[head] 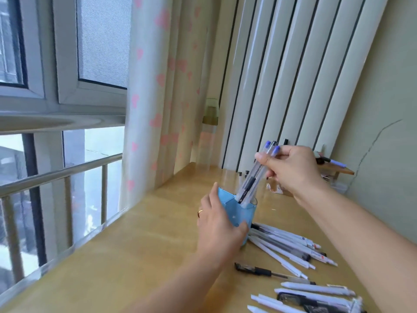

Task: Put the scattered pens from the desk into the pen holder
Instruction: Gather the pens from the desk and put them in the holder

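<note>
Gripping the blue pen holder [237, 211] with our left hand [217, 224], we steady it on the tabletop [135, 256]. Our right hand [291, 170], at two o'clock from it, pinches a bundle of clear pens [255, 175], tips inside the holder. Scattered pens [291, 247] lie at four o'clock.

Translucent blue plastic pen holder [237, 211]: one. Clear-barrelled pens with blue caps [259, 170], bundled: about three. Loose pens on wooden counter [135, 256]: over a dozen, exact count unclear.

Looks like a home, a room high up by a window. Pale curtain [158, 91] printed with pink hearts, white column radiator [293, 75] against the wall, railing [63, 172] outside the glass, wooden tabletop [140, 249] strewn with pens [291, 247].
</note>
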